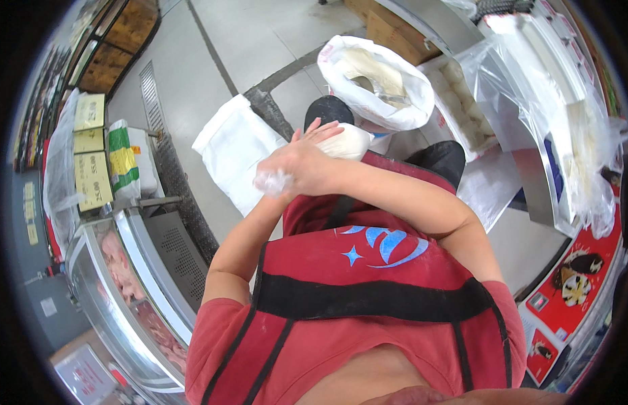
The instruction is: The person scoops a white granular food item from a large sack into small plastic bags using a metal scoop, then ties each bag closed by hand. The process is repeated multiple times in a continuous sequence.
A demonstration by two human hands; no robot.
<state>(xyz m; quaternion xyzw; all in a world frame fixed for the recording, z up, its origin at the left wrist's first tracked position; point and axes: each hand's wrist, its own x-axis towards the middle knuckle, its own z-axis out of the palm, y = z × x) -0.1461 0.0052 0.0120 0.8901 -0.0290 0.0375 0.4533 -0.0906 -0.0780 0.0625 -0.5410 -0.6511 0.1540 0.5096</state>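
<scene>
My right hand (301,164) crosses over my left wrist, with crumpled clear plastic (273,183) bunched at its curled fingers. Beyond it my left hand (319,132) shows its fingers apart, beside or on a smooth off-white lump (352,143) above my lap; whether it is dough or a filled bag I cannot tell. Part of the left hand is hidden under the right. A flat white sack or sheet (238,147) lies on the floor in front to the left. An open white sack (377,81) stands ahead, its rim rolled out, with pale material and a metal-looking object inside.
At the left is a glass-topped display case (136,283) with raw meat, near yellow price signs. A box of round white pieces (458,101) stands right of the open sack. Clear plastic bags (516,86) hang over a metal-edged counter at the right. Cardboard (395,38) lies beyond.
</scene>
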